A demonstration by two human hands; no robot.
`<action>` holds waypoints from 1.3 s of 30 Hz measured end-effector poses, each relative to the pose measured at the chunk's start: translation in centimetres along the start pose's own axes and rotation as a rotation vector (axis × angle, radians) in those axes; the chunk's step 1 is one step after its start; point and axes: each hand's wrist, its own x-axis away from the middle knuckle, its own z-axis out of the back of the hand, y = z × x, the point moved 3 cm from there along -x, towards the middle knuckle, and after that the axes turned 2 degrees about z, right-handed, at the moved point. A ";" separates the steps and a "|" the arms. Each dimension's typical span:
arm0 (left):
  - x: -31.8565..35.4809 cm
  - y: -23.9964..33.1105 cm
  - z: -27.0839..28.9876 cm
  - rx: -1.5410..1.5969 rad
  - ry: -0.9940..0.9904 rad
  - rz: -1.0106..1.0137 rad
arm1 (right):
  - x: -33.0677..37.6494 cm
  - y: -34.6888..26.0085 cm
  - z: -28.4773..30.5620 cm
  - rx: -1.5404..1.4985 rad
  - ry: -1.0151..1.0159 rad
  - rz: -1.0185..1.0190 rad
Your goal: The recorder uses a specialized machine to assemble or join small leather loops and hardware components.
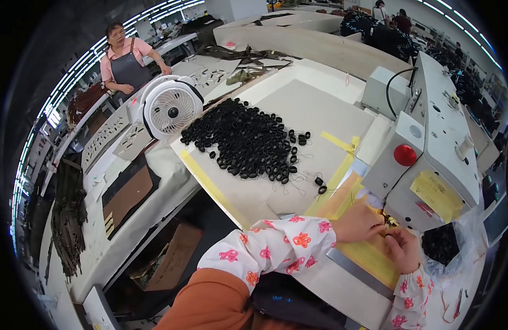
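Note:
At the grey sewing machine (438, 165), both of my hands meet below its head, by a small brass-coloured part (391, 221). My left hand (357, 221) is closed with its fingertips pinched together; what they hold, if anything, is hidden. Close beside it, my right hand (403, 251) pinches a small black loop (387, 235) between thumb and fingers. To the left, a large heap of small black loops (237, 140) with loose threads lies on the pale work table (309, 104). A couple of black loops (321, 186) lie apart, nearer to my left hand.
A white fan (171, 110) stands left of the heap. Yellow tape (342, 165) marks the table. Right of my hands is a clear plastic bag (463, 247) around dark pieces, with snips (457, 304) below. A person in an apron (130, 66) stands across, far left.

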 end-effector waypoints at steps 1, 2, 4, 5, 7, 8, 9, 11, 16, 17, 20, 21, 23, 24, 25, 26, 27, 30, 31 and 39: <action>0.1 0.1 0.1 -0.050 0.029 -0.011 | -0.3 0.0 0.0 -0.067 0.030 -0.051; 0.2 0.0 0.2 -0.055 0.026 -0.008 | -0.5 0.2 0.0 -0.135 0.060 -0.103; 0.7 0.4 0.7 0.116 0.110 -0.014 | -0.8 0.3 -0.2 -0.160 0.026 -0.119; 0.9 0.4 0.5 0.112 0.107 -0.008 | -0.7 0.5 -0.4 -0.180 -0.004 -0.135; 1.0 0.7 0.5 0.119 0.148 -0.095 | -0.7 1.2 -0.3 -0.165 -0.006 -0.125; 1.0 0.9 0.2 0.121 0.141 -0.094 | -0.5 1.5 -0.4 -0.147 -0.007 -0.116; 0.7 0.8 0.0 0.143 0.071 -0.057 | -0.4 1.3 -0.4 -0.149 -0.003 -0.118; 0.3 0.4 -0.2 0.177 -0.014 -0.029 | 0.0 0.7 -0.3 -0.174 0.053 -0.142; 0.2 -0.5 0.9 0.070 0.147 -0.057 | -1.3 -1.5 -1.0 0.220 0.189 -0.028; -0.1 -0.2 1.2 0.035 0.104 -0.039 | -1.1 -0.7 -0.9 0.331 0.273 0.058; -0.9 -0.8 1.1 0.153 0.038 0.169 | -0.9 0.2 -0.9 0.231 0.395 0.182; -1.1 -0.4 1.4 0.100 -0.013 0.225 | -0.9 0.4 -0.8 0.247 0.419 0.175; -1.5 -0.3 0.3 0.170 -0.047 0.216 | -0.7 1.1 -0.4 0.292 0.456 0.178; -1.4 -0.4 0.3 0.191 -0.040 0.239 | -0.6 0.9 -0.6 0.307 0.456 0.236; -1.4 -0.3 0.1 0.197 -0.049 0.232 | -0.5 0.5 -0.6 0.303 0.465 0.223; -1.4 -0.4 -0.1 0.197 -0.051 0.251 | -0.3 0.5 -0.6 0.305 0.472 0.215; -1.3 -0.6 -0.3 0.199 -0.051 0.273 | -0.2 0.6 -0.7 0.311 0.483 0.232; -1.3 -0.9 -0.7 0.203 -0.054 0.317 | -0.4 0.6 -0.6 0.300 0.480 0.225; -1.3 -0.9 -0.6 0.202 -0.049 0.339 | -0.5 0.6 -0.6 0.281 0.463 0.208; -1.8 -1.2 -0.3 0.318 -0.017 0.337 | -1.0 0.7 -0.6 0.375 0.512 0.285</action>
